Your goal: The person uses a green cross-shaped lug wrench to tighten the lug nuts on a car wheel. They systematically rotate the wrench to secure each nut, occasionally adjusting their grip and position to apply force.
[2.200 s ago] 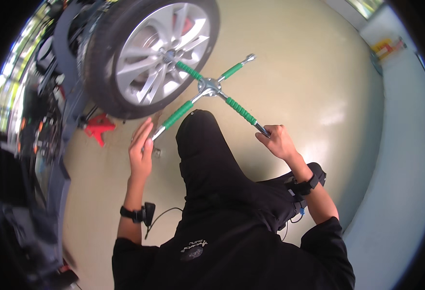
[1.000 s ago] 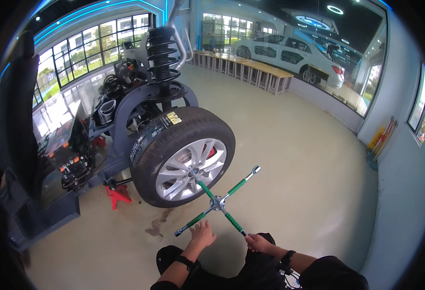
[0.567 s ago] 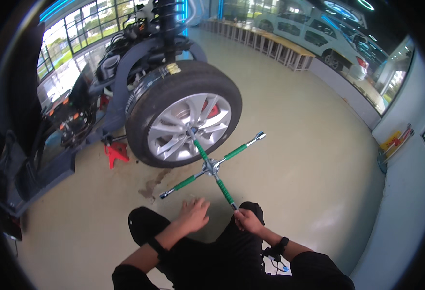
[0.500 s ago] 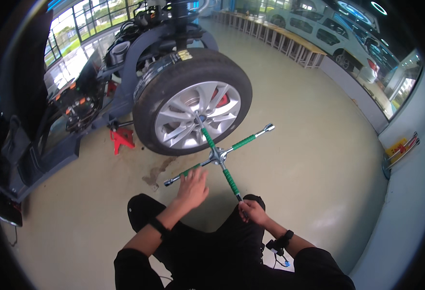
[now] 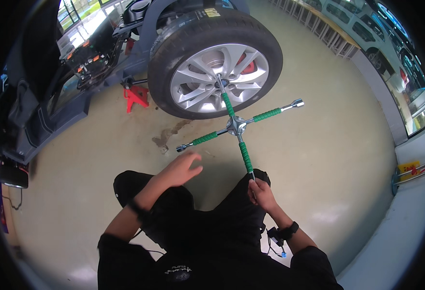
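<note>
On my feed the four-way lug wrench (image 5: 236, 125) is out in front of both hands, its centre between the alloy wheel (image 5: 231, 59) and the person's right knee (image 5: 263, 177). It's two crossed bars, so there isn't really one long axis. One bar points away from the body: far end at the middle of the wheel, near end coming back to the right hand (image 5: 262, 193). I can't tell from up here whether that far end is actually seated on anything. The other bar runs across, left to right and slanted in my view, right end higher than the left.

The right hand has its fingers curled around the near end, so from there the wrench leads forward and a bit left. The left hand (image 5: 179, 168) is loose, thumb and fingers apart, and I see nothing in it. It's just on the body side of the left socket (image 5: 181, 148), so most of the wrench lies ahead and to the right of it. Looks like a small gap, but fisheye depth is iffy, so I won't swear to it.

Behind all that there's the black tire (image 5: 212, 34), with a red jack stand (image 5: 136, 98) to its left on the floor (image 5: 328, 169).
</note>
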`<state>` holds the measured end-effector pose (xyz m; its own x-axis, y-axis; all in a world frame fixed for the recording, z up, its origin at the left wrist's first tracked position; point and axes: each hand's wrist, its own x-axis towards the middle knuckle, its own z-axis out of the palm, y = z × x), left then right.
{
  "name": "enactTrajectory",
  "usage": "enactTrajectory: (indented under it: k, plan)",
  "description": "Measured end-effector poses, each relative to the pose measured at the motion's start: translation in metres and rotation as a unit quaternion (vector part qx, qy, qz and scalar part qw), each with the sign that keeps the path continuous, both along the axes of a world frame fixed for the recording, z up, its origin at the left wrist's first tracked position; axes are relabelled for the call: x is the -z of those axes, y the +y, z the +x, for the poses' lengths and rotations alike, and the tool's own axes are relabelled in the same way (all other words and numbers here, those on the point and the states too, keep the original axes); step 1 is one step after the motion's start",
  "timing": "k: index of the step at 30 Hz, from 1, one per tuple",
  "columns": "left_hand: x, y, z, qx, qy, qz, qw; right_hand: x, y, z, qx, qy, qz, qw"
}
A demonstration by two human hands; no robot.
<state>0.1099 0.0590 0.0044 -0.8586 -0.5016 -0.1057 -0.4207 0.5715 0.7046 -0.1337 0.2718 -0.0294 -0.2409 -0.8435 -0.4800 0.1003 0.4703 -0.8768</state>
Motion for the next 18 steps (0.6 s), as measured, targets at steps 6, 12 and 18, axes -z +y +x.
enactTrajectory:
  k: [6,12,18]
  plan:
    - [-0.048,0.109,0.208,-0.102,-0.137,0.631,0.757,-0.005,-0.003,-0.003,-0.039,0.055,-0.004,0.998]
    - [0.085,0.293,0.257,-0.252,-0.125,0.338,0.898,0.004,-0.002,-0.006,-0.036,0.064,-0.017,0.997]
    - [0.098,0.316,0.259,-0.224,-0.060,0.074,0.970,0.003,-0.003,-0.003,-0.033,0.079,-0.021,0.996]
